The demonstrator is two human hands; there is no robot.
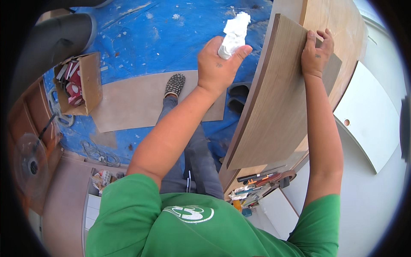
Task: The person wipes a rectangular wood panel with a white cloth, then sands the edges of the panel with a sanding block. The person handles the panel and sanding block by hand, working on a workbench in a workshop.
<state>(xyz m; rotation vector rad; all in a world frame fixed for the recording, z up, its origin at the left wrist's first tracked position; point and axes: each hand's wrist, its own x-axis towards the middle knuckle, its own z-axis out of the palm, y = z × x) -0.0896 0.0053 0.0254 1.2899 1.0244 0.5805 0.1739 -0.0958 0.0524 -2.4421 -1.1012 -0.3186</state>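
My left hand (218, 64) is closed round a crumpled white wad (235, 32), which looks like paper or cloth, held up over the blue sheet. A flat brown wood-grain panel (269, 103) lies tilted to the right of it, its thicker long edge toward the left. At the panel's far edge, my right hand (317, 55) grips it with bent fingers; what the palm covers is hidden. Beneath the panel is a larger light wood surface (338, 21).
Blue sheeting (141, 38) with white specks covers the floor, with a brown board (132, 100) under my foot. A cardboard box (90, 83) of red items and a fan (32, 167) stand left. Assorted tools (261, 184) lie near right; a white panel (370, 124) leans far right.
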